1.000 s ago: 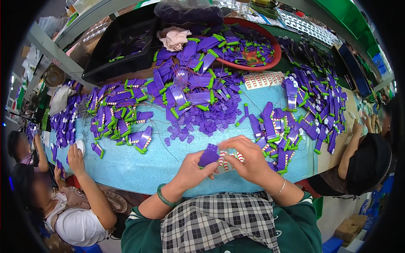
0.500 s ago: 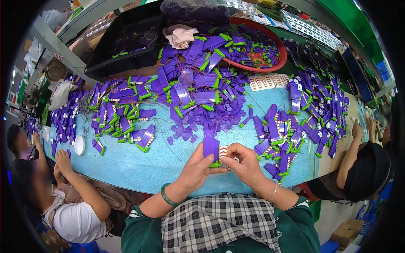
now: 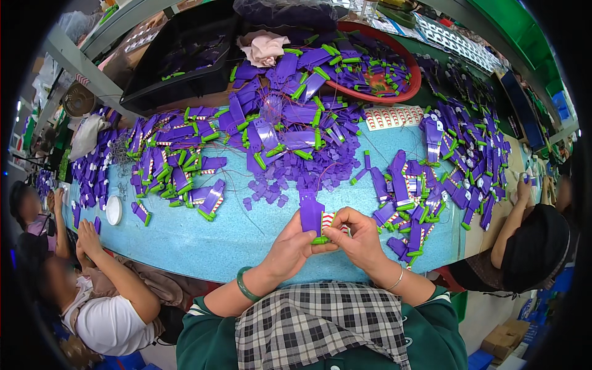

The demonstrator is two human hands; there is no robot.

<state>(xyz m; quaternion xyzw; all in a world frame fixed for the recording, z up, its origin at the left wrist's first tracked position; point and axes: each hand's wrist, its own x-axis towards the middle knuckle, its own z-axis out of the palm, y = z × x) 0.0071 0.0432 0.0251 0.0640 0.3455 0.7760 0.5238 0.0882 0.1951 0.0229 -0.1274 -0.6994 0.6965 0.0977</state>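
Observation:
My left hand [image 3: 287, 248] is closed on a flat purple plastic piece [image 3: 311, 211] with a green end [image 3: 319, 240] pointing toward me. A red-and-white striped sticker [image 3: 328, 219] sits along the piece's right edge. My right hand [image 3: 357, 239] pinches striped sticker material, its thumb and fingertips close beside the piece; the fingers partly hide how much is attached. Beyond my hands lies a heap of loose purple pieces [image 3: 280, 139], many with green ends and thin red wires. Small purple bits [image 3: 320, 168] are scattered on the near side of that heap.
Striped-edged purple pieces lie in piles left [image 3: 176, 166] and right [image 3: 407, 203] on the blue tabletop [image 3: 185, 243]. Behind are a black bin [image 3: 139, 92], a red basin [image 3: 414, 80] and a striped sticker sheet [image 3: 394, 118]. Co-workers sit at the left [image 3: 117, 314] and right [image 3: 536, 246].
My hands stay nearly in place, with the purple piece shifted very slightly. At the left, the co-worker's hands have moved a little.

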